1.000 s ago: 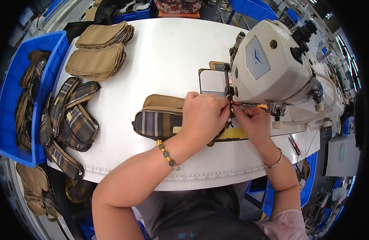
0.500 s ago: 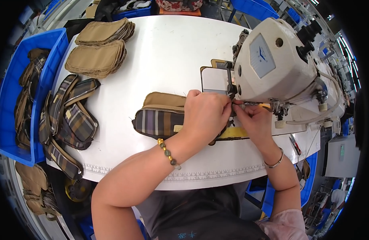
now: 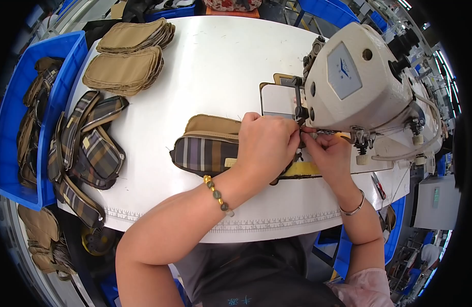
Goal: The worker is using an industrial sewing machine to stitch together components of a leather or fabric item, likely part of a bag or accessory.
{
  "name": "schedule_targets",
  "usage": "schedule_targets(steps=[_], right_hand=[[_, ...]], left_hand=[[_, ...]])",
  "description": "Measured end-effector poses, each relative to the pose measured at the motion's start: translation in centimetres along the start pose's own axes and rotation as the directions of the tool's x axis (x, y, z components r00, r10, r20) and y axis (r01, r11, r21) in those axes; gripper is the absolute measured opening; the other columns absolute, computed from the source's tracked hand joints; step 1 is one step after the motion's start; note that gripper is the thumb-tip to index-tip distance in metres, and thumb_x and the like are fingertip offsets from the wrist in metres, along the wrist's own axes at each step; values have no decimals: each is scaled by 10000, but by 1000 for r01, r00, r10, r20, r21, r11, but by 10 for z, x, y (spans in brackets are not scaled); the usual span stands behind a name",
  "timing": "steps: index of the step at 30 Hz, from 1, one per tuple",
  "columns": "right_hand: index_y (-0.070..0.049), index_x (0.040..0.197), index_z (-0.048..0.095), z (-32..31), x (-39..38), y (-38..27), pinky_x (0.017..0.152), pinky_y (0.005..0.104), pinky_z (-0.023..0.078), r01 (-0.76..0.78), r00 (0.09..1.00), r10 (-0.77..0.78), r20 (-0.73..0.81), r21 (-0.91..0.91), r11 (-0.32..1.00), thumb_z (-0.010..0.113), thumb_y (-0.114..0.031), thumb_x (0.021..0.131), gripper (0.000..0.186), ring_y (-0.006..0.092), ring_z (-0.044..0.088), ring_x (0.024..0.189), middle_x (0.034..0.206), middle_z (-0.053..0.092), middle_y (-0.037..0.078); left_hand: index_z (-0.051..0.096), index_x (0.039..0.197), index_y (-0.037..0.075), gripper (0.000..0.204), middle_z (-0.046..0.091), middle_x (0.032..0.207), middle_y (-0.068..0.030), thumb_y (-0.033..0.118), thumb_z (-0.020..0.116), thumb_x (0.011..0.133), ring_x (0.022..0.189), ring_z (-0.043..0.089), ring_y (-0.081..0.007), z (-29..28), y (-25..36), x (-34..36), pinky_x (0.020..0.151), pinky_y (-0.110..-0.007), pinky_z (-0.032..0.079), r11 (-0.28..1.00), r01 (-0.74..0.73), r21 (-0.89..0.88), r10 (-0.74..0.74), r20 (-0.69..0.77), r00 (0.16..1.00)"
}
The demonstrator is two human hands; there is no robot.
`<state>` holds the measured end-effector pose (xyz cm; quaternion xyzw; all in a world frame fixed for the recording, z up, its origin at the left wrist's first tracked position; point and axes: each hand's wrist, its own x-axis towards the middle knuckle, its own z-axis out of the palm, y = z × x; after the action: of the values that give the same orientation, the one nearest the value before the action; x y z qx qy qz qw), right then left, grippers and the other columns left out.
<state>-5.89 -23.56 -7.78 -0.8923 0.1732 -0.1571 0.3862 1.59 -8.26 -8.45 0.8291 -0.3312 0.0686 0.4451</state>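
1. Gripping the right end of the zippered, brown-and-grey plaid fabric pouch (image 3: 202, 154), the left hand (image 3: 266, 146) seemingly steadies it.
2. The pouch lies on the smooth white table (image 3: 220, 66), beside the bulky off-white sewing machine (image 3: 371, 94) (presumably for close control).
3. The right hand (image 3: 329, 156) curls there, its grasp hidden.

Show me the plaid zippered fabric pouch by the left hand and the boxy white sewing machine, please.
Plaid zippered fabric pouch (image 3: 205, 153), head view: its plaid front.
Boxy white sewing machine (image 3: 371, 84), head view: housing front.
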Motion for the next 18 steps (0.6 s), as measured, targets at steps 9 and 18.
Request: schedule_targets(steps=[9, 18], right_hand=[[-29, 544, 502, -1, 0, -1, 451, 240, 272, -28, 999, 27, 22, 31, 999, 736, -130, 872, 415, 17, 345, 515, 508, 433, -65], [22, 715, 646, -7, 0, 0, 577, 269, 431, -145, 982, 142, 126, 14, 989, 749, -250, 872, 331, 62, 478, 586, 608, 584, 20]], left_hand=[[736, 767, 64, 102, 649, 637, -91, 142, 684, 807, 589, 603, -282, 1, -1, 1, 682, -387, 413, 1000, -20, -3, 20, -26, 999], [747, 782, 71, 102, 650, 636, -95, 147, 685, 812, 583, 601, -283, 1, -1, 1, 680, -389, 412, 1000, -17, -3, 17, -14, 1000]])
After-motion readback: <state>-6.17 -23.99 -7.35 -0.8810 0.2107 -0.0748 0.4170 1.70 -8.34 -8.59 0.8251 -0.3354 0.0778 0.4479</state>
